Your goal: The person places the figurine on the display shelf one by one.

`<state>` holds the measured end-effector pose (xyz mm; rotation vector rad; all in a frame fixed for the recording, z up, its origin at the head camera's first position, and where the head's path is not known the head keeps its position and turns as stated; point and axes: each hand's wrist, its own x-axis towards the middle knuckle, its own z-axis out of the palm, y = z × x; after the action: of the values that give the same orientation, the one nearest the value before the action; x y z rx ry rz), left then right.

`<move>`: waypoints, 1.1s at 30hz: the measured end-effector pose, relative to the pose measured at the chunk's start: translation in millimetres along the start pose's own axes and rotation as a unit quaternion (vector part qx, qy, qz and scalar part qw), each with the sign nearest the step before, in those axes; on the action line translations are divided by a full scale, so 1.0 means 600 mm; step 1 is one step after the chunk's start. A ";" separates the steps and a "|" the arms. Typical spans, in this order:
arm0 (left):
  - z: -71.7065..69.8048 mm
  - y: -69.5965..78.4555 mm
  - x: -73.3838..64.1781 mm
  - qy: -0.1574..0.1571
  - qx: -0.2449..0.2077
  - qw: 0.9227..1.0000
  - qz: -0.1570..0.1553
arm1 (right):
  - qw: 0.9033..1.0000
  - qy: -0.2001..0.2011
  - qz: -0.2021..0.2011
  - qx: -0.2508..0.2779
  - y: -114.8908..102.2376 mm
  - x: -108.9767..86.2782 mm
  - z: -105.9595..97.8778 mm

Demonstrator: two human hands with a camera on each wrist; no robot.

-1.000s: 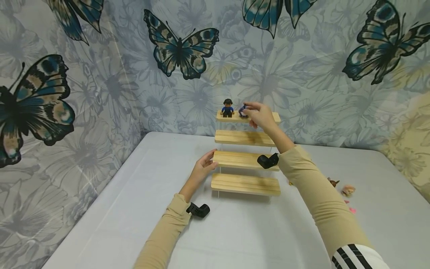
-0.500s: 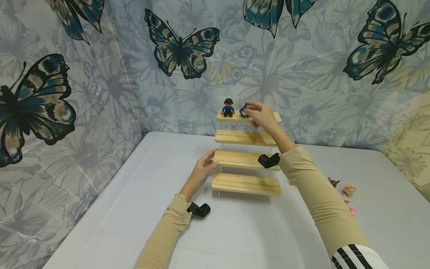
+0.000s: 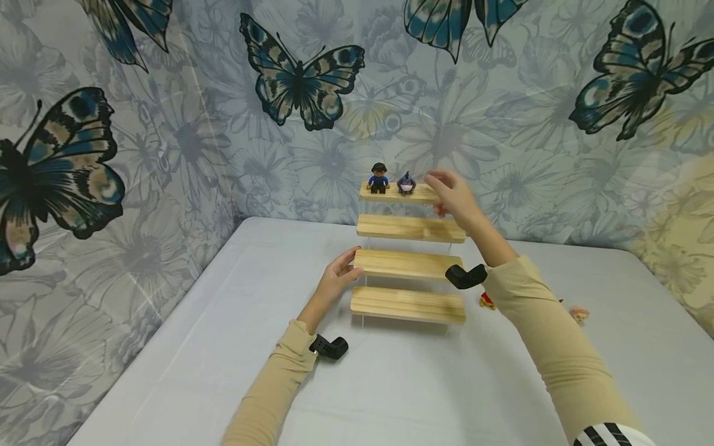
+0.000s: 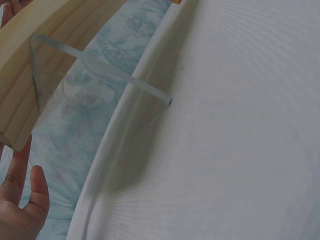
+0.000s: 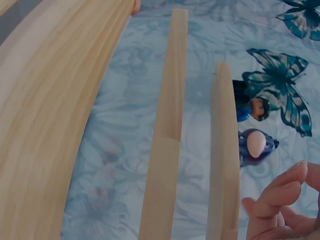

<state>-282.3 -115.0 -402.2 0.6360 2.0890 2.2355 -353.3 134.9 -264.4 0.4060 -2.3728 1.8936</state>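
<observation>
A wooden tiered display stand (image 3: 407, 301) with clear supports stands on the table. On its top shelf are a dark-haired toy figure in blue (image 3: 379, 178) and, to its right, a purple-blue toy donkey (image 3: 406, 183) with a pale muzzle. My right hand (image 3: 454, 195) hovers just right of the donkey, apart from it and holding nothing; its fingers are loosely bent in the right wrist view. My left hand (image 3: 337, 275) touches the left end of the second shelf from the bottom. In the left wrist view, its fingers (image 4: 20, 165) reach the shelf corner while the thumb stands away.
A small red-and-yellow toy (image 3: 487, 301) lies right of the stand, and a tan-pink toy (image 3: 579, 314) is partly hidden behind the right sleeve. White cloth covers the table (image 3: 184, 347). A butterfly-print backdrop (image 3: 301, 179) rises behind and at the left.
My right hand has let go of the toy donkey and moved right, leaving it standing on the top shelf. The left hand has stayed at the stand.
</observation>
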 end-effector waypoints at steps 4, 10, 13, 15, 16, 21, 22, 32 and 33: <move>-0.001 -0.001 0.000 -0.003 0.003 1.000 0.003 | 1.000 0.015 -0.007 -0.010 0.000 -0.010 -0.008; -0.001 -0.004 0.000 -0.003 0.003 1.000 0.002 | 0.998 0.028 -0.064 0.005 0.003 -0.030 -0.019; -0.001 -0.005 0.000 -0.005 -0.001 1.000 0.002 | 0.994 0.027 -0.096 0.034 0.008 -0.040 -0.026; 0.000 -0.005 0.001 -0.005 -0.003 1.000 0.001 | 0.992 0.025 -0.114 0.038 0.010 -0.048 -0.030; 0.000 -0.005 0.001 -0.004 -0.004 1.000 0.002 | 0.992 0.023 -0.121 0.038 0.012 -0.052 -0.032; 0.000 -0.004 0.002 -0.001 -0.005 1.000 0.005 | 0.989 0.010 -0.144 0.013 0.015 -0.068 -0.040; 0.000 -0.004 0.002 -0.001 -0.005 1.000 0.005 | 0.989 0.008 -0.146 0.011 0.016 -0.070 -0.041; 0.002 -0.002 0.001 0.003 0.004 1.000 -0.002 | 0.989 0.007 -0.148 -0.030 0.022 -0.095 -0.052; 0.002 -0.001 0.001 0.004 0.006 1.000 -0.002 | 0.988 0.007 -0.148 -0.039 0.023 -0.097 -0.053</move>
<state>-282.4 -113.7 -402.7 0.6236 2.1053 2.2287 -304.0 177.3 -283.3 0.6937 -2.2210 1.6613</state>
